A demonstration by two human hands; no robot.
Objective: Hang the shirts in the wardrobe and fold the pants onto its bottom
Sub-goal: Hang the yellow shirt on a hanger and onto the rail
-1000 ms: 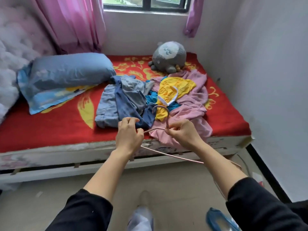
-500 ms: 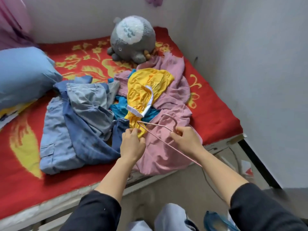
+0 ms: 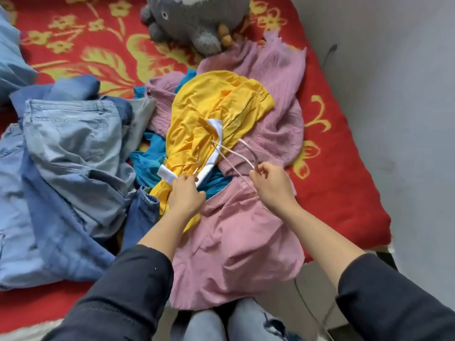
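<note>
Right hand (image 3: 272, 185) fingers pinch the pink hanger (image 3: 226, 149) by its hook; left hand (image 3: 186, 193) fingers curl round the white collar of the yellow shirt (image 3: 216, 112), near the bed (image 3: 332, 168) front edge.

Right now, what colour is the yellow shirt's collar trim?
White collar trim on the yellow shirt, clearest in the head view.

the grey plush toy (image 3: 197, 18) is cut off by the top edge, so i only see its lower body. the blue pillow (image 3: 12, 57) runs out at the left edge, and so do the denim pants (image 3: 73, 143). a teal garment (image 3: 147, 158) is mostly buried under the yellow shirt (image 3: 216, 107); i can't tell what it is. the far end of the pink hanger (image 3: 232, 153) disappears inside that shirt's collar, and my right hand (image 3: 270, 185) covers part of its wire. the fingertips of my left hand (image 3: 186, 193) are out of sight at the collar.
</note>
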